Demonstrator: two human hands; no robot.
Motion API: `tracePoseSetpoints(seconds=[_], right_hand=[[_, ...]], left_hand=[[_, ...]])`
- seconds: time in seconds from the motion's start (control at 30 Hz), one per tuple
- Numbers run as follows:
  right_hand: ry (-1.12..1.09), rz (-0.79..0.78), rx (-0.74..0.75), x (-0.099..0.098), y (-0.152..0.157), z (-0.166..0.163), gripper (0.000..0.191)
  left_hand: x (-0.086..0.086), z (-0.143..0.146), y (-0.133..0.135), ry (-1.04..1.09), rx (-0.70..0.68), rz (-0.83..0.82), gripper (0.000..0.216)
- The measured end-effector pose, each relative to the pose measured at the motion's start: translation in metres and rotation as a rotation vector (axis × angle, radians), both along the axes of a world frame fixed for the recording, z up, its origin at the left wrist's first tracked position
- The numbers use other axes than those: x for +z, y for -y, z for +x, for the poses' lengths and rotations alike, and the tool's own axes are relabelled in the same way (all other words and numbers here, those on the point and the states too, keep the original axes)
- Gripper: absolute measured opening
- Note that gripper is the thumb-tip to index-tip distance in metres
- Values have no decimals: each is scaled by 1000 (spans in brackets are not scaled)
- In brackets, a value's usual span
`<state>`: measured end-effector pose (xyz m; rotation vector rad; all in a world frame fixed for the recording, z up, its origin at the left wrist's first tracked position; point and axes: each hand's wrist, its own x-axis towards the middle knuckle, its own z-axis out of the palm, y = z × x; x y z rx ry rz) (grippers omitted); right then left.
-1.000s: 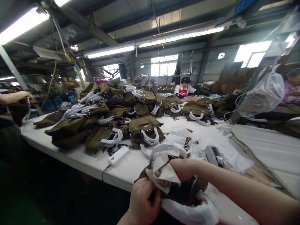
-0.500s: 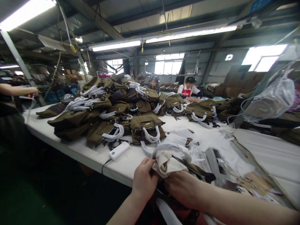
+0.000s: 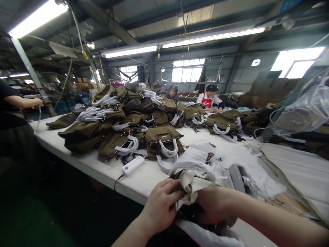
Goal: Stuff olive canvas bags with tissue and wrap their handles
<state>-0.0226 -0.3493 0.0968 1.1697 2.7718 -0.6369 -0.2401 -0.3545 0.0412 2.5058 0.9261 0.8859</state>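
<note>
At the table's near edge is a handbag with white-wrapped handles (image 3: 209,235), its cream lining (image 3: 191,187) bunched up out of the opening. My left hand (image 3: 162,204) grips the bag's left rim, fingers closed over the edge beside the lining. To the right, my right hand (image 3: 212,204) reaches into the bag's mouth under the cream cloth; its fingers are hidden inside. Just beyond stands an olive handbag (image 3: 164,139) with wrapped handles. A white box-shaped device (image 3: 133,165) with a black cord lies to the left of it.
A big heap of olive bags (image 3: 95,127) covers the table's left side. Right of my hands sits a grey tape dispenser (image 3: 240,178) among clear plastic scraps. A worker in a red apron (image 3: 207,100) is across the table (image 3: 290,157); another person's arm (image 3: 24,102) shows far left.
My right hand has pushed deeper into the bag, and the lining bunches up more. My left hand has shifted from pinching the lining to the bag's left rim. The view turned slightly left.
</note>
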Motion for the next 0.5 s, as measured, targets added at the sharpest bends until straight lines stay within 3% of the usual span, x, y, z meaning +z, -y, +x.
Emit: tracePoseSetpoints(seconds=[0.1,0.2,0.27,0.37,0.5], right_hand=[[135,-87,-68,47,11,-4,12],[115,101,-125,60,15,-17,26],[109,227,-137,42,13,-22,25],[166,228,-161,-1,6,-20,29],[101,108,-155,-40,-7,-19,37]], left_hand=[[-1,5,0,-138,-31,26,23],[0,15,-2,-212,-52,51,15],[2,17,-2,-198,-80,76,19],[-3,10,1,3,-47,222,35],[-31,0,11,127,52,496,15]])
